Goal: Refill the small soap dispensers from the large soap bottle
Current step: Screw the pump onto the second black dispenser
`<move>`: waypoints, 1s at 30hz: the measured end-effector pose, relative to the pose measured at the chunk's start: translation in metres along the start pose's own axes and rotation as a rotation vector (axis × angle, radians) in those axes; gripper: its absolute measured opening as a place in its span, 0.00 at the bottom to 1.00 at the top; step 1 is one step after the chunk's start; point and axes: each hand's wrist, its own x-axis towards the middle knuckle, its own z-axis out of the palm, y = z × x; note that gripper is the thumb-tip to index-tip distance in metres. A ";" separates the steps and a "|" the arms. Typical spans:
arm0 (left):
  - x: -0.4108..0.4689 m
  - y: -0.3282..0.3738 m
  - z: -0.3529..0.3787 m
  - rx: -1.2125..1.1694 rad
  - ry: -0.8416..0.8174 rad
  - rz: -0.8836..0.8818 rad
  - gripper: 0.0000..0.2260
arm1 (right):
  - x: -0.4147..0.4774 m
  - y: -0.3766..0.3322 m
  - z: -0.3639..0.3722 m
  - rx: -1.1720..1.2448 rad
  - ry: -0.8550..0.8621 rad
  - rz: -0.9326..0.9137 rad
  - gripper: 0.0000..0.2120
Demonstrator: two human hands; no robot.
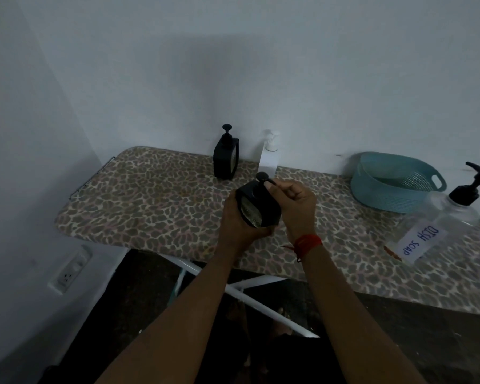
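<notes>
A person's two bare hands hold a small black soap dispenser [261, 207] above the middle of a table [155, 206] covered in a leopard-print cloth. The left hand [240, 220] wraps around the dispenser's lower body from the near side, its grip closed on the bottle, which tilts toward the camera. The right hand [294, 202] closes its fingers [273, 185] on the black pump head at the top of the same dispenser; a red thread bracelet [306, 242] circles that wrist.

At the far edge of the table, against the pale wall, a second black dispenser [226, 159] stands upright, and just to its right a white dispenser [268, 155] also stands upright, partly behind the one being held. At the far right sits a teal plastic colander basket [383, 187]. Near it, at the right edge, the large clear soap bottle [438, 225] with a black pump bears a label reading "DISH SOAP"; it stands well apart from the hands.

Below the table, white crossed metal legs [261, 300] show over a dark floor, and a wall socket [70, 273] is fixed low on the left wall. The room is dimly lit.
</notes>
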 end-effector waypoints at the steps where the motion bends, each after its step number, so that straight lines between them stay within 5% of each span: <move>1: 0.000 0.000 0.000 0.003 0.001 -0.003 0.47 | 0.000 0.001 0.000 -0.017 -0.003 -0.005 0.06; 7: 0.001 0.001 -0.001 0.011 0.003 -0.022 0.48 | -0.013 0.001 -0.013 -0.186 -0.040 -0.108 0.08; 12: -0.002 0.008 -0.002 -0.030 -0.050 -0.042 0.51 | -0.037 0.024 -0.074 -0.661 0.040 -0.102 0.07; 17: -0.010 0.017 -0.008 -0.064 -0.086 -0.099 0.54 | -0.034 0.039 -0.133 -1.089 -0.155 0.054 0.17; 30: -0.005 0.028 -0.010 -0.061 -0.093 -0.128 0.56 | -0.037 0.030 -0.141 -1.080 -0.246 0.063 0.17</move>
